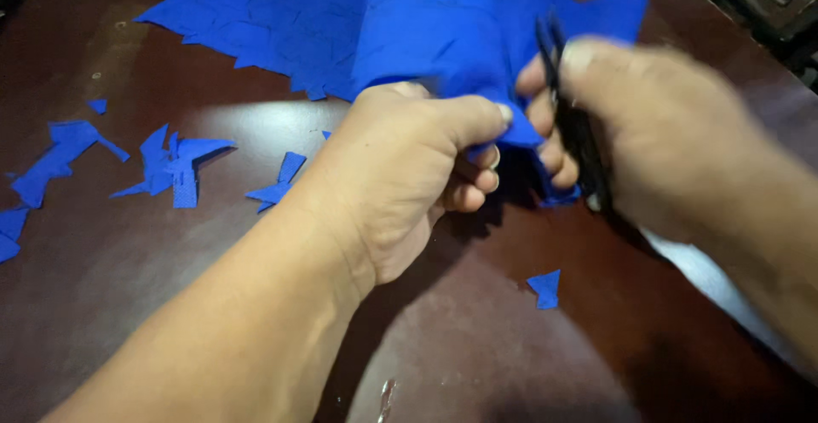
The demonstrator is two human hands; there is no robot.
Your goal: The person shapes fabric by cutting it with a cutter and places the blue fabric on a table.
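Two hands at work over a dark brown desk [128, 304]. Left hand [409, 176] clamped on a bunched fold of blue fabric [460, 31], thumb on top, fingers curled under. Right hand [665, 133], blurred, closed around black scissors [571, 116]; the blades sit just beside the left fingertips, at the fabric's near edge. The fabric lies at the far middle of the desk, its near part lifted by the grip. Blue offcuts [175, 167] scattered left; one small scrap [545, 288] near right. Risk, as judged: the blades are so close to the left fingers that they could get nicked; bunched cloth could slip and skew the cut.
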